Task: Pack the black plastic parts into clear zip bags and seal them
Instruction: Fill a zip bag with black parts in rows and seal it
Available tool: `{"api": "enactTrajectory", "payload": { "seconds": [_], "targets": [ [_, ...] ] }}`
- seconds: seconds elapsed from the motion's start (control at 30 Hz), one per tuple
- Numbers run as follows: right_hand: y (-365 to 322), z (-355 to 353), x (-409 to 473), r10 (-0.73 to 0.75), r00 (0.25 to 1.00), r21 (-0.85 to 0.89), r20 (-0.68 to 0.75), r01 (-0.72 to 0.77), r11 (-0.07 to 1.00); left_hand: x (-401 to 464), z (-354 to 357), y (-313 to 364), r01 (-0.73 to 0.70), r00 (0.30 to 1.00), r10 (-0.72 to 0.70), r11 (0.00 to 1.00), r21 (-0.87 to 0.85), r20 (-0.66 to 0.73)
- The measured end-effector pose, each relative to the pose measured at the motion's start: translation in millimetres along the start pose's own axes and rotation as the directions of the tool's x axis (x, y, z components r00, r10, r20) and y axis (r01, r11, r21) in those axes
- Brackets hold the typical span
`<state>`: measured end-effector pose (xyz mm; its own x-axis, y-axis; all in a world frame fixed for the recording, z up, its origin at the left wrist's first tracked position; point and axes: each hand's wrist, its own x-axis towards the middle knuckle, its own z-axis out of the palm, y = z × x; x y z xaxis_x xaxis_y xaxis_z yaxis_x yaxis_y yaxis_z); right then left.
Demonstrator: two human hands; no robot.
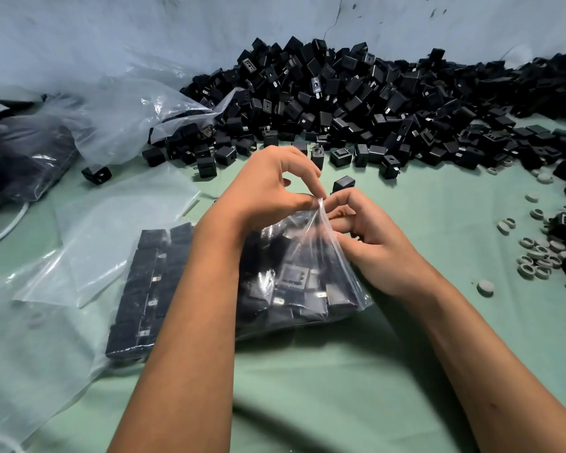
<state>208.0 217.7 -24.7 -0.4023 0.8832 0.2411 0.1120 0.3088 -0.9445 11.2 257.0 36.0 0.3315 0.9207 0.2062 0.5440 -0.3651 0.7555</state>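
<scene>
On the green table (340, 387), mid-front, a bag (294, 282) full of black parts stands. Left hand (275, 188) and right hand (370, 237) both pinch its top edge. Loose parts pile (356, 99) behind, empty bags (111, 223) left, grey rings (536, 256) right.

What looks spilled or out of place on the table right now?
Small grey rings lie scattered loose on the green table at right, mixed into the black parts there. One black part sits alone, apart from the heap.
</scene>
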Motion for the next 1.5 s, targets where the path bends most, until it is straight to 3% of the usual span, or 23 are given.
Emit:
{"api": "enactTrajectory", "payload": {
  "seconds": [0.1,0.17,0.27,0.33,0.4,0.5,0.57,0.7,0.83,0.93,1.13,1.37,1.5],
  "targets": [
    [-2,1,2,-0.027,1.0,0.096,-0.003,0.027,0.995,-1,-2,-2,-0.003,1.0,0.003,1.0,-0.009,-0.004],
    [-1,0,4,-0.056,0.985,0.061,-0.162,0.067,0.996,0,-2,-2,-0.003,1.0,0.003,1.0,-0.012,-0.002],
    [7,-12,13,-0.116,0.889,-0.318,-0.444,-0.035,0.947,-1,-1,-2,0.001,1.0,-0.001,1.0,-0.012,0.0],
    [14,-23,24,-0.141,0.894,-0.623,-0.425,-0.176,0.762,-1,0,-1,-0.002,1.0,0.002,1.0,-0.006,0.005],
    [19,-31,38,-0.048,0.947,-0.779,-0.317,-0.231,0.583,0,2,0,-0.009,1.0,0.009,1.0,0.01,0.01],
    [23,-32,55,0.1,0.981,-0.837,-0.168,-0.196,0.51,1,2,0,-0.021,1.0,0.02,0.999,0.031,0.012],
    [24,-31,60,0.073,0.981,-0.797,-0.179,-0.188,0.573,0,2,0,-0.019,1.0,0.019,0.999,0.027,0.008],
    [25,-21,49,-0.027,0.921,-0.664,-0.388,-0.259,0.701,0,0,-4,-0.014,1.0,0.014,1.0,0.017,0.003],
    [17,-19,30,0.049,0.817,-0.24,-0.575,-0.226,0.944,0,0,-4,-0.007,1.0,0.007,1.0,0.014,-0.001],
    [15,-21,13,0.092,0.852,-0.046,-0.516,-0.135,0.99,1,2,-4,-0.008,1.0,0.008,1.0,0.011,-0.003],
    [10,-11,8,0.112,0.919,0.029,-0.377,-0.109,0.994,1,2,-4,-0.013,1.0,0.013,1.0,0.014,-0.015],
    [2,-4,8,0.091,0.928,0.028,-0.36,-0.086,0.996,2,3,-5,-0.023,1.0,0.023,1.0,0.013,-0.02],
    [2,5,7,0.049,0.966,-0.03,-0.253,-0.059,0.998,2,3,-5,-0.031,0.999,0.031,0.999,0.021,-0.025]
  ]
}}
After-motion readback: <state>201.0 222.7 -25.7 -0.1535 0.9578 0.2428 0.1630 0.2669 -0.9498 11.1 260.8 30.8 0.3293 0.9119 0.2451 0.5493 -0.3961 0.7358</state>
